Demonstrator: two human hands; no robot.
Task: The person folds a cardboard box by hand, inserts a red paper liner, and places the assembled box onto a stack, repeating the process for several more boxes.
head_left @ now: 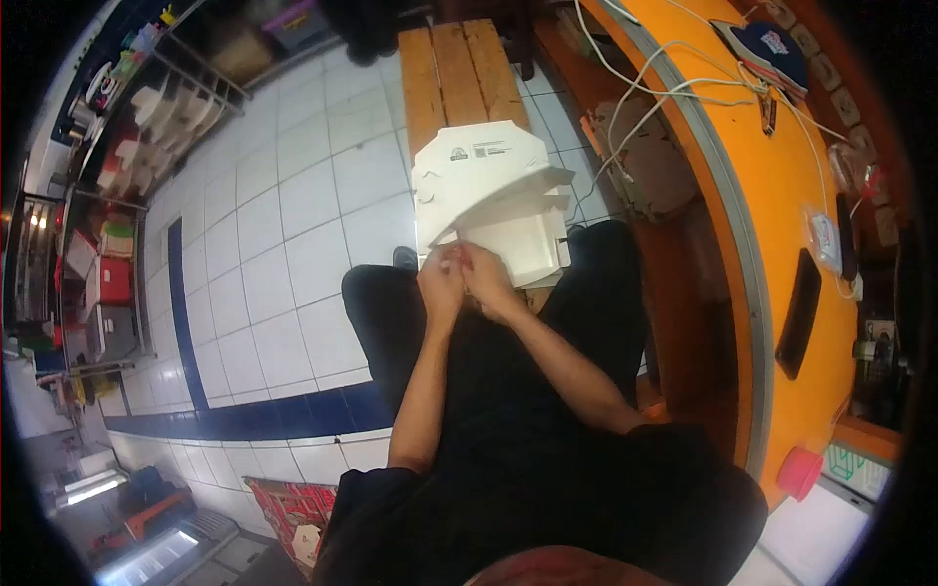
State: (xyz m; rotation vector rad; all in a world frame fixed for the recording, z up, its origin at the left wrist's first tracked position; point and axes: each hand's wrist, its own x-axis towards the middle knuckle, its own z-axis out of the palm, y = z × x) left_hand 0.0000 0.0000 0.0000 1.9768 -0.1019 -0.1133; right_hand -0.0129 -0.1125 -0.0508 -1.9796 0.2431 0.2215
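A white cardboard box (pixel 523 234), partly folded, rests on a wooden bench (pixel 451 73) between my knees. Its lid panel (pixel 479 154) with small dark print lies back on the far side, and a side flap slants across the middle. At the box's near left corner, my left hand (pixel 442 276) has its fingers closed on the cardboard edge. Right beside it, touching or nearly so, my right hand (pixel 485 278) is closed at the same corner. The fingertips of both hands overlap, and the exact fold between them is hidden.
An orange counter (pixel 723 127) runs along the right, with white cables (pixel 674 93), a dark cap (pixel 767 49) and a pink round object (pixel 800 474). Shelves with stacked white cardboard (pixel 176 117) line the left. White floor tiles (pixel 283 234) lie between.
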